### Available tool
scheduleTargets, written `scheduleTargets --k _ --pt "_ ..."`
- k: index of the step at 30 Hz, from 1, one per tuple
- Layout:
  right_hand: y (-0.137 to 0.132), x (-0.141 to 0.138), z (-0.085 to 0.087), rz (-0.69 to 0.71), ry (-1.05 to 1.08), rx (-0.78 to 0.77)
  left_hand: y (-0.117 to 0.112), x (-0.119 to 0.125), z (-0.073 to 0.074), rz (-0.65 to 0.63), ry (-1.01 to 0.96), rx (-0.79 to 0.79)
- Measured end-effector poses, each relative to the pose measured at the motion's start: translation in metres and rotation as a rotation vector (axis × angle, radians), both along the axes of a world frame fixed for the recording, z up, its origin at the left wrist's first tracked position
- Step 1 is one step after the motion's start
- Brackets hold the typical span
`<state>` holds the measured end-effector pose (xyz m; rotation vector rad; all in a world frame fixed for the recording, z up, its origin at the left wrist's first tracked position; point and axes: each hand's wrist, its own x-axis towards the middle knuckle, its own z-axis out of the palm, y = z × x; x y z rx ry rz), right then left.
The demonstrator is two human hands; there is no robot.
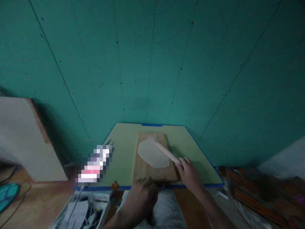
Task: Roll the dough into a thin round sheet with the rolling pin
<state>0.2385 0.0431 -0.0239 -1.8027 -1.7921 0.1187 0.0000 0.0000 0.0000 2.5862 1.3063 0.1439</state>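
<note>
Fingers (185,161) of the right hand (190,175) wrap a pale rolling pin (168,153) slanting along the right side of a dough sheet (151,155) on a wooden board (140,171); the dim left hand's (145,193) hold, near the board, cannot be told. Lopsided pressure could tear the sheet.

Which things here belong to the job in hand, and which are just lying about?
In use: rolling pin, in the right hand; flattened dough; wooden board under it, near the left hand.
Lying about: pixelated object on the table; open box; leaning panel.
</note>
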Motion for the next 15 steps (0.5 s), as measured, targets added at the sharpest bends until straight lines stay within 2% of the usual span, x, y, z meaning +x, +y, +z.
scheduleTargets --k 3,6,9,12,15 --pt "-0.007 0.018 -0.002 -0.025 0.089 -0.018 -0.002 0.006 -0.007 0.044 0.051 -0.040" --pt "-0.009 0.025 -0.002 -0.021 0.232 -0.047 -0.002 0.007 -0.007 0.026 0.083 -0.057" --pt "-0.004 0.021 0.001 -0.010 0.358 -0.061 -0.004 0.004 -0.003 -0.020 0.079 -0.057" --pt "0.003 0.012 0.006 0.002 0.423 -0.058 -0.009 0.002 0.002 -0.012 0.077 -0.080" --pt "0.006 0.006 0.006 0.014 0.508 -0.071 -0.006 -0.001 0.012 -0.024 0.021 -0.066"
